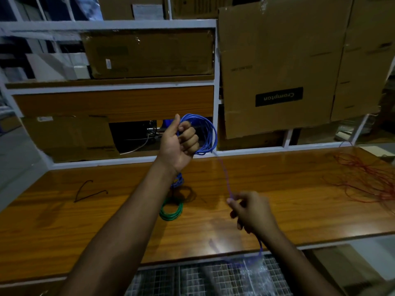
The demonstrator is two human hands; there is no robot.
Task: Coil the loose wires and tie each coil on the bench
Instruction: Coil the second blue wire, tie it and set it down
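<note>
the wooden bench point(106, 221) carries a loose red wire tangle point(367, 178) far right and a finished green coil point(171, 211) at centre. above it the left hand point(180, 142) grips the blue coil point(206, 133), anchoring loops, while the right hand point(250, 212) pinches the trailing blue strand to feed slack.

Blue wire coil point(205, 133) raised upright; green coil point(172, 210) flat on bench point(85, 221).
</note>
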